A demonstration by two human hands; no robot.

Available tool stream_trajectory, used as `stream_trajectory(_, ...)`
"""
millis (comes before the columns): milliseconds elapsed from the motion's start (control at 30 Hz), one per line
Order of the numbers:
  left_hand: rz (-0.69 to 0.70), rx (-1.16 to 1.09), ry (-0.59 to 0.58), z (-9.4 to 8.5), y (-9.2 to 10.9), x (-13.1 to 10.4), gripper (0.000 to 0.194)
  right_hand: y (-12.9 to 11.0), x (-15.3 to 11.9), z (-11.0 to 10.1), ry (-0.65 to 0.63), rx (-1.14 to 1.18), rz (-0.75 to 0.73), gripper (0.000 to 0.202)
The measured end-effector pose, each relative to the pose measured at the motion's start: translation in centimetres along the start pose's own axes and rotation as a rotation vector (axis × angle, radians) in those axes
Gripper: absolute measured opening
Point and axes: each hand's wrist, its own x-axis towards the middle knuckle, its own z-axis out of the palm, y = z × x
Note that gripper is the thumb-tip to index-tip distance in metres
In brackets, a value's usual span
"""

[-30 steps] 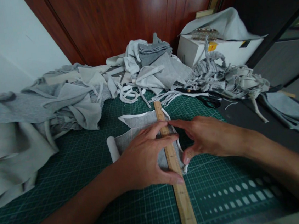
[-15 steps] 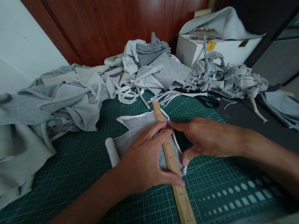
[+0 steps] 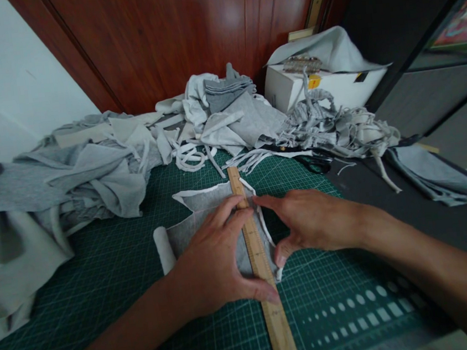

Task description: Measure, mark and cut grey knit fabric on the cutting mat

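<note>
Ruler (image 3: 254, 248) of wood lies over the gray cloth (image 3: 203, 200), beside its white right edge. The left hand (image 3: 211, 261) rests on the ruler, thumb spread wide from the fingers. The right hand (image 3: 315, 219) touches that edge, finger and thumb apart. Green mat (image 3: 102, 272) shows between the cloth and the scrap pile (image 3: 87, 171).

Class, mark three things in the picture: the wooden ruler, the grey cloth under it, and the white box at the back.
Wooden ruler (image 3: 257, 253): head view, on its middle stretch.
Grey cloth (image 3: 205, 201): head view, on its upper part, left of the ruler.
White box (image 3: 350, 90): head view, on its front side.
</note>
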Motion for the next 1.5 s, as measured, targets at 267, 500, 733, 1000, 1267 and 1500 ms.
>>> stream_trajectory(267,0.012,0.015,-0.008,0.0,0.0,0.1,0.114,0.3,1.4,-0.8,-0.062,0.004,-0.016,0.135)
stream_trajectory(500,0.014,-0.002,-0.019,0.0,0.0,0.0,0.113,0.2,1.7,-0.9,-0.078,-0.013,0.024,0.146)
stream_trajectory(733,0.03,-0.011,-0.008,0.0,-0.1,0.0,0.11,0.1,1.8,-1.1,-0.079,-0.019,0.033,0.146)
stream_trajectory(1000,0.023,0.026,-0.029,0.0,-0.1,0.0,0.112,0.2,1.8,-0.9,-0.063,-0.025,0.019,0.145)
stream_trajectory(1267,0.034,0.016,-0.028,0.0,-0.1,0.1,0.113,0.2,1.8,-0.9,-0.073,-0.003,0.024,0.149)
stream_trajectory(1500,0.046,0.0,-0.017,0.1,-0.3,0.1,0.112,0.3,1.7,-0.8,-0.089,-0.022,0.034,0.146)
